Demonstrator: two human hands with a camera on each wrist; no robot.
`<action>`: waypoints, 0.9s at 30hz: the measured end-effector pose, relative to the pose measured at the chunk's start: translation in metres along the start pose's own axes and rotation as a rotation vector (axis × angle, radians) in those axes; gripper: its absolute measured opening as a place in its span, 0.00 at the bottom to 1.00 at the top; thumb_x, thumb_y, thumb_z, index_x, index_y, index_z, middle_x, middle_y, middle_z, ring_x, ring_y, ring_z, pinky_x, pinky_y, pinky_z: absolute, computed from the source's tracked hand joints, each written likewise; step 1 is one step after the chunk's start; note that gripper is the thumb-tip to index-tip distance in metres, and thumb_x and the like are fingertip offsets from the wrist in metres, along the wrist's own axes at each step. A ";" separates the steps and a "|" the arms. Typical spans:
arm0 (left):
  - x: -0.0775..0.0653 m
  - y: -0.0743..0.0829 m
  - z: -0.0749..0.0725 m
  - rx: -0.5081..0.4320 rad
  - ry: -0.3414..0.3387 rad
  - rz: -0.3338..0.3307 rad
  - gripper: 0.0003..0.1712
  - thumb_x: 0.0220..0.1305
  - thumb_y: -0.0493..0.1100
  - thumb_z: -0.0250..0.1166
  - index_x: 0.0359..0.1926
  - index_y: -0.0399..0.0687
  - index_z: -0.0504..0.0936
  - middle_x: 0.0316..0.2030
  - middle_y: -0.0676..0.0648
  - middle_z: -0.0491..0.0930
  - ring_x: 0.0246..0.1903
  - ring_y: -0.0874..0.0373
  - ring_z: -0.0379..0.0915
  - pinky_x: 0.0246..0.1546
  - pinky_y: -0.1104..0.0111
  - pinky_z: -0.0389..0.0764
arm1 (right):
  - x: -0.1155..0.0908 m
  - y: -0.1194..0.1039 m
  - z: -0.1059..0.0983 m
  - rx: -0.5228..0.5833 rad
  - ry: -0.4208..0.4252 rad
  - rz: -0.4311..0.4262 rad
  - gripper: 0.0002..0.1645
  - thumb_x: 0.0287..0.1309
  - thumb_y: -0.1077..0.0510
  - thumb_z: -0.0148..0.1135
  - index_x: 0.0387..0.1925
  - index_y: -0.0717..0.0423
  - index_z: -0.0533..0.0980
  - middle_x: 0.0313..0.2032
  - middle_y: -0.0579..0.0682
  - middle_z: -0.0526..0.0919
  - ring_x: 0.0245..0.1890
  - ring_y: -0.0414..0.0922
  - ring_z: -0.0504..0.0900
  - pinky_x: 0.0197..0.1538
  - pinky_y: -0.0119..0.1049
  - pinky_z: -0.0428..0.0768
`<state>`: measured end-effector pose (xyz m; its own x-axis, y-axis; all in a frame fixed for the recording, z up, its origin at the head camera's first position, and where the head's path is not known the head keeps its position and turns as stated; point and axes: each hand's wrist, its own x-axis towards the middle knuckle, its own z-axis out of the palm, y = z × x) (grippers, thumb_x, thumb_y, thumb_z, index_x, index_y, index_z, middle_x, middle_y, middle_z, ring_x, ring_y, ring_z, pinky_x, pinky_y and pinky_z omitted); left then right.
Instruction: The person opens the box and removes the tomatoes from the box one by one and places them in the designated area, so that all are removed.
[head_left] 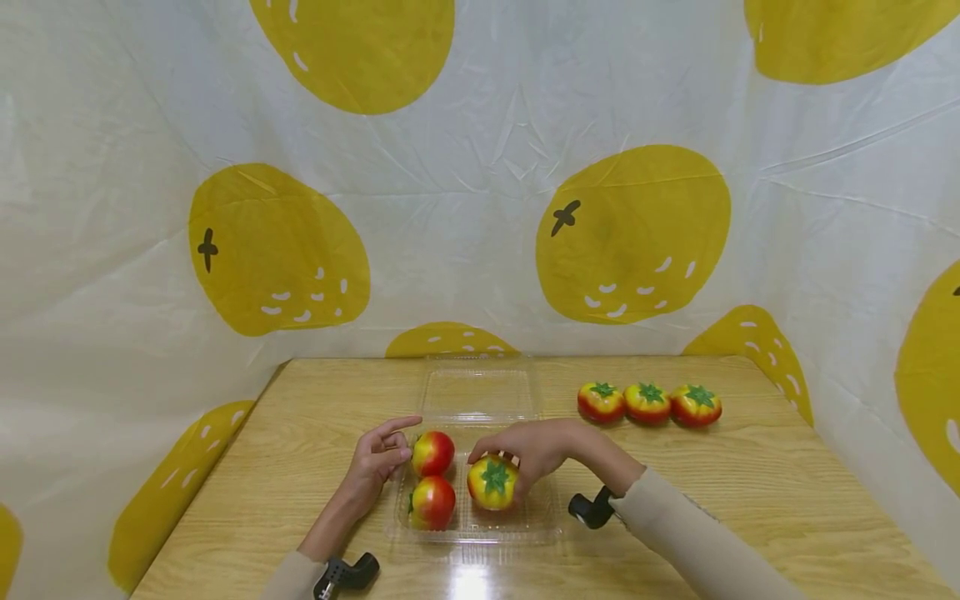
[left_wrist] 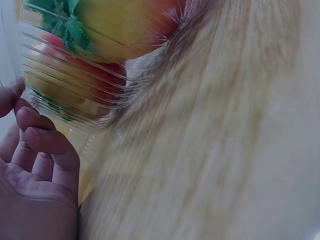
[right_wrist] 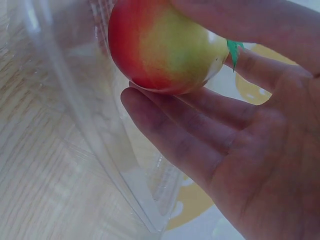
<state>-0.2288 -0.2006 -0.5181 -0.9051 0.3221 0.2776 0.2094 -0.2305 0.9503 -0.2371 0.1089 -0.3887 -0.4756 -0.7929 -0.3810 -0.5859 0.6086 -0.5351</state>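
- Nearest, the clear, ribbed plastic container (head_left: 536,515) stands on the pale wood-grain bench (head_left: 307,442); it looks thin, light and springy, liable to skid or buckle when pushed, so its rim makes a better hold than its walls
- In its near left part lies a round, glossy red-and-yellow fruit with green leaves (head_left: 435,503), tipped so that the leaves face left
- To the right of that, a second round, glossy red-and-yellow fruit (head_left: 491,490) is in or just over the container's right half, its green star-shaped leaves upward; whether it touches the container's floor I cannot tell
- The right grip (head_left: 536,450) clasps this second fruit between thumb and fingers; the skin looks hard and is probably slippery, the weight probably slight, so fingers spread round the widest part should hold it, while the thin leaves make a poor handle
- The left grip (head_left: 377,458) is at the container's left rim, some fingers bent; whether it pinches the plastic or merely touches it I cannot tell
- Just beside it, a third round, glossy red-and-yellow fruit (head_left: 435,454) lies in the container's left half, beyond the first
- Behind stretches the clear, flat plastic lid (head_left: 480,392), likely flimsy, best taken by its edge
- Right of the lid, a row of three glossy red-and-yellow fruits with green leaves (head_left: 647,411) sits crowded on the bench, leaves up; each is best taken from above, by its sides
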 end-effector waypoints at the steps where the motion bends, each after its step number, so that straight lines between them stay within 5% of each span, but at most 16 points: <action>1: 0.000 0.000 0.000 0.001 -0.001 0.001 0.31 0.64 0.25 0.56 0.68 0.17 0.64 0.24 0.55 0.74 0.18 0.59 0.59 0.16 0.64 0.55 | -0.001 0.000 0.000 0.000 0.003 -0.001 0.44 0.49 0.62 0.80 0.67 0.42 0.73 0.58 0.40 0.79 0.52 0.37 0.78 0.60 0.33 0.79; 27: -0.001 0.001 0.000 0.015 0.003 -0.007 0.31 0.64 0.26 0.56 0.68 0.17 0.65 0.24 0.56 0.74 0.18 0.61 0.60 0.16 0.66 0.58 | -0.022 0.001 -0.006 0.104 0.098 -0.071 0.43 0.51 0.60 0.78 0.69 0.46 0.72 0.62 0.41 0.77 0.56 0.38 0.77 0.59 0.33 0.80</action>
<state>-0.2277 -0.2008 -0.5177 -0.9076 0.3210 0.2706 0.2088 -0.2141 0.9542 -0.2310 0.1267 -0.3762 -0.5001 -0.8240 -0.2664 -0.5517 0.5403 -0.6354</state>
